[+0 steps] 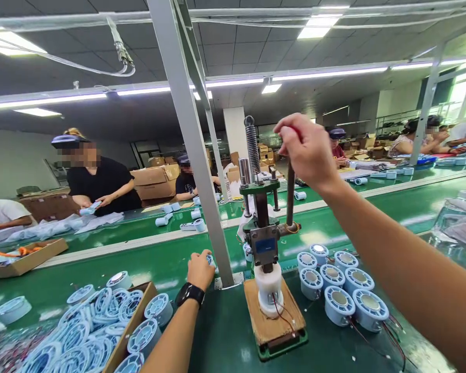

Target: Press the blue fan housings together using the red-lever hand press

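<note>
A hand press [264, 243] stands on a wooden block [256, 316], its white pusher [270, 282] lowered over a white round part with red and black wires. My right hand [305, 147] is wrapped round the top of the press lever [290, 191]. To the left of the press, my left hand [201, 268], with a black watch at the wrist, has its fingers curled round a small light-blue part [209, 259], mostly hidden. Right of the press several light-blue round housings [338, 300] with silver discs and wires stand together.
A cardboard box [130, 326] of light-blue rings lies at the lower left, with round housings beside it. A metal post [202, 155] rises between my left hand and the press. People sit or stand beyond the green conveyor [147, 259].
</note>
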`<move>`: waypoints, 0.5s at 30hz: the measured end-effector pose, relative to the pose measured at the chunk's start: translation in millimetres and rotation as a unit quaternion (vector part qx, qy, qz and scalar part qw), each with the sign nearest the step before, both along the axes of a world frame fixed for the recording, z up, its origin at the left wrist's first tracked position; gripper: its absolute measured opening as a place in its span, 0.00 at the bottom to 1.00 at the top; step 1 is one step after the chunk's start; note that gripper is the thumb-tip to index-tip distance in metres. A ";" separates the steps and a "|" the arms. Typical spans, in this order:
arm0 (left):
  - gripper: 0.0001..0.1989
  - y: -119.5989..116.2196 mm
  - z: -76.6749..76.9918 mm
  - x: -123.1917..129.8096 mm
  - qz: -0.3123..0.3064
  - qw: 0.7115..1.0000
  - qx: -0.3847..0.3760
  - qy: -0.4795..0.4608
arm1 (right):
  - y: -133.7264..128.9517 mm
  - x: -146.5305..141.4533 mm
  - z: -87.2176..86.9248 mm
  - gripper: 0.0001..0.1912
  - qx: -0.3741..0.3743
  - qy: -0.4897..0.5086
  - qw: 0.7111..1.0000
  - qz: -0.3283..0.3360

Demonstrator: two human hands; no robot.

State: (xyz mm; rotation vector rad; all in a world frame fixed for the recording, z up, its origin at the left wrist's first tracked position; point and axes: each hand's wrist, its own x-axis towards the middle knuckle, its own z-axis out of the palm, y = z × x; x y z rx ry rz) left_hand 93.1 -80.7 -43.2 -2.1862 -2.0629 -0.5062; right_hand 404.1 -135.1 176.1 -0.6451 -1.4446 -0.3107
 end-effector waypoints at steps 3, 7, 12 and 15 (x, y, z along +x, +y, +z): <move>0.16 -42.1 0.6 -5.8 0.078 0.994 -0.020 0.074 | 46.7 -3.3 21.3 0.13 -0.051 -0.032 0.997 -0.043; 0.20 -89.1 -8.1 -14.9 0.084 0.983 -0.042 0.160 | 40.0 2.9 12.4 0.15 -0.056 -0.056 0.995 -0.063; 0.28 -117.5 -11.4 -25.7 0.102 0.977 0.041 0.182 | -41.3 -19.9 -114.2 0.29 -0.129 0.026 0.991 0.004; 0.26 -157.7 -9.3 -21.1 -0.095 0.993 0.066 0.036 | -68.3 -56.5 -228.0 0.35 -0.269 0.105 0.956 0.047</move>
